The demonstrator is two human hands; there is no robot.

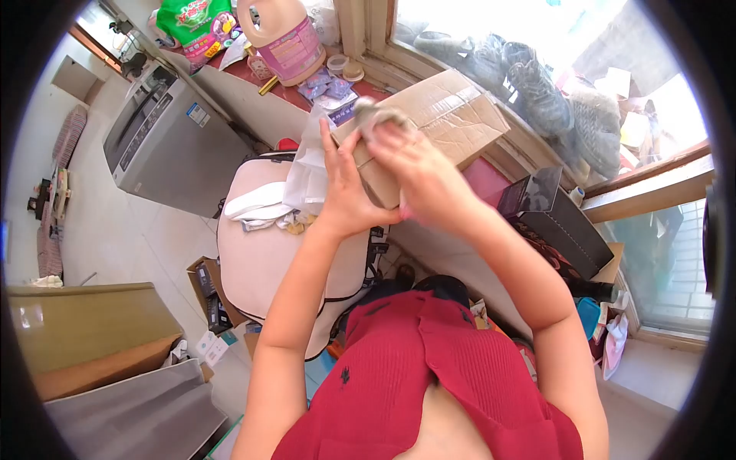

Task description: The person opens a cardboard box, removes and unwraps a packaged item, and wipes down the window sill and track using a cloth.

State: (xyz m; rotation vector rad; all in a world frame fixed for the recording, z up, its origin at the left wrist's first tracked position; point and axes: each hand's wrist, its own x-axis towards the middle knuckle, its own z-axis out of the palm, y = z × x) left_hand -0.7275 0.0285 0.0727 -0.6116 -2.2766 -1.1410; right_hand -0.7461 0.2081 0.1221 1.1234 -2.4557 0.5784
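Cardboard box (452, 115) sits tilted, right of the jug (287, 42). The left hand (349, 188), spread wide, touches its near end; the right hand (422, 165), half curled, holds a crumpled cloth (376, 115) against it, blurred. The box's underside is hidden. A window frame (491, 146) edges it; room opens over the pale seat (257, 257), nearer than the jug.

Open floor (146, 238) beside washing machine (180, 146), jug (284, 42) near carton (441, 115), window frame (356, 27) close behind
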